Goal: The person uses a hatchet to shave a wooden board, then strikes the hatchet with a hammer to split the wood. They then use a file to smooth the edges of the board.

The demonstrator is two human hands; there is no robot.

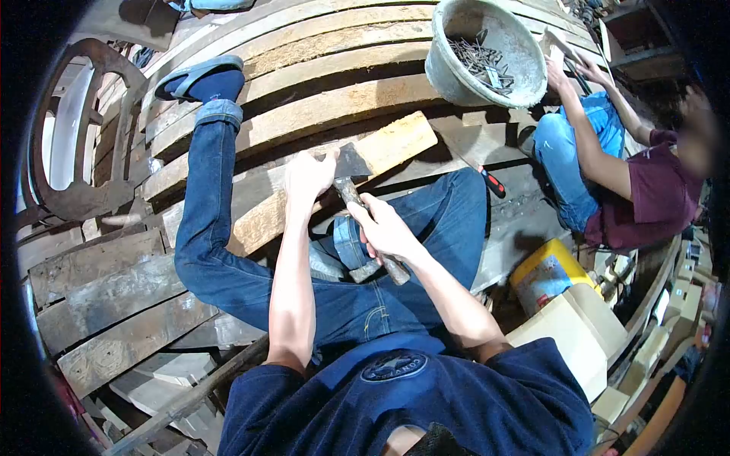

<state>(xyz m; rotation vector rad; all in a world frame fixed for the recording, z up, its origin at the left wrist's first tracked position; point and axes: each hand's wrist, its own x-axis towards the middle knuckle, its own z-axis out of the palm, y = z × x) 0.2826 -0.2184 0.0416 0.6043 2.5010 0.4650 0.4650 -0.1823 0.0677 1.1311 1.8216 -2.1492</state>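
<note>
My right hand (385, 228) grips the wooden handle of a hatchet (351, 165), whose dark metal head rests against a pale curved wooden plank (395, 141). My left hand (306, 177) presses down on that plank just left of the hatchet head. The plank lies across my lap, over my blue jeans (228, 251). My left leg stretches out to a dark blue sock and sandal (204, 78) resting on stacked curved boards.
A grey bucket (456, 72) holding several nails stands at the back. Another person in a maroon shirt (654, 197) sits to the right. Curved planks (319, 53) lie all around, a wooden wheel frame (68, 129) at the left, a yellow container (544, 273) and boxes at the right.
</note>
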